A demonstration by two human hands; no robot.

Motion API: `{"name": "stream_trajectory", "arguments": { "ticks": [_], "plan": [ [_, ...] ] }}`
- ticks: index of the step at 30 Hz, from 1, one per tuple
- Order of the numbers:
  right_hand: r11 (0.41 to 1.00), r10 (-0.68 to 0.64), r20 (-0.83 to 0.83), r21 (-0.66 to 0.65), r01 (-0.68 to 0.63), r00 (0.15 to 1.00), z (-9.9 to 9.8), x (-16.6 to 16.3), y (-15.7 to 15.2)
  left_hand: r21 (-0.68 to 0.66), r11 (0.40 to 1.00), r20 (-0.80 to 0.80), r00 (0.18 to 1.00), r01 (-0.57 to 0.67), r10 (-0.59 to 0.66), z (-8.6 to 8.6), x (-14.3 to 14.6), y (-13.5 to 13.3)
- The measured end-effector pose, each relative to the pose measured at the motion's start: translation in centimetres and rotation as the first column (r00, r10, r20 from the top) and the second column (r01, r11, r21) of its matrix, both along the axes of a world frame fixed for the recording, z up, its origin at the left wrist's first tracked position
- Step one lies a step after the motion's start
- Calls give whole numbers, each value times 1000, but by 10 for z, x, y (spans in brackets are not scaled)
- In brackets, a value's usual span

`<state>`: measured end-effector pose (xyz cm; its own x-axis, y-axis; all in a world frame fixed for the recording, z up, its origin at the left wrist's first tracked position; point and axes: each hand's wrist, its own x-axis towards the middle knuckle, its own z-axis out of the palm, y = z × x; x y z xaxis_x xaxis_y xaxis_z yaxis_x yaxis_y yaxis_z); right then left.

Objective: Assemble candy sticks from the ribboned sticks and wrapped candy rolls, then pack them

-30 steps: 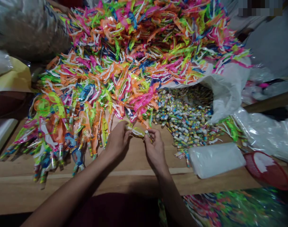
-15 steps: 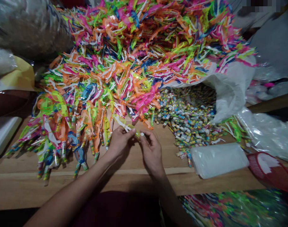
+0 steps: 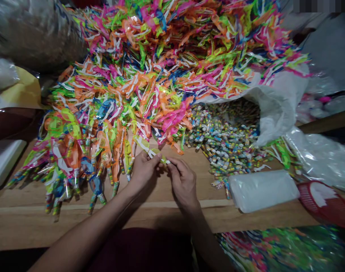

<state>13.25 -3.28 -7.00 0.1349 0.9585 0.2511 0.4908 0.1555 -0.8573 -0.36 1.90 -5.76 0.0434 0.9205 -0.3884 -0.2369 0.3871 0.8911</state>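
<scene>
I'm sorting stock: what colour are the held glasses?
The glasses look mostly yellow, best seen in the head view.

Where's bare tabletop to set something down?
Bare wood shows between the right hand and the translucent plastic packet, and along the near edge left of the left forearm. Crowded: the far side, under heaped plastic glasses; right of centre, where wrapped tubes spill from the white sack.

Bare forearms (image 3: 95, 226), dark maroon clothing (image 3: 127, 251)
</scene>
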Motion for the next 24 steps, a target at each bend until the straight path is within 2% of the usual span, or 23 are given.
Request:
{"name": "stream_trajectory", "arguments": {
  "ticks": [4,9,12,14,19,21,24],
  "plan": [
    [998,58,-14,12,-57,998,3,0,0,4,998,36,998,-57,57,2,2,0],
    [1000,18,-62,-22,-20,998,0,-2,-3,22,1000,5,1000,-11,11,0,2,1],
    [997,10,-169,-80,-24,986,-4,-2,-3,60,998,-1,1000,5,-5,1,0,2],
    [993,-9,-255,-119,-22,967,-5,-1,-3,63,996,-1,998,62,-62,3,-1,3],
    [973,-23,-521,-206,-100,853,-4,-4,-1,33,984,58,982,177,-179,10,-5,5],
    [961,-9,-566,-234,-150,825,-3,-7,-2,12,973,-48,973,229,-228,15,-13,7],
    [950,32,-512,-251,-185,859,-1,1,0,24,956,-261,925,291,-275,31,-43,14]
  ]
}}
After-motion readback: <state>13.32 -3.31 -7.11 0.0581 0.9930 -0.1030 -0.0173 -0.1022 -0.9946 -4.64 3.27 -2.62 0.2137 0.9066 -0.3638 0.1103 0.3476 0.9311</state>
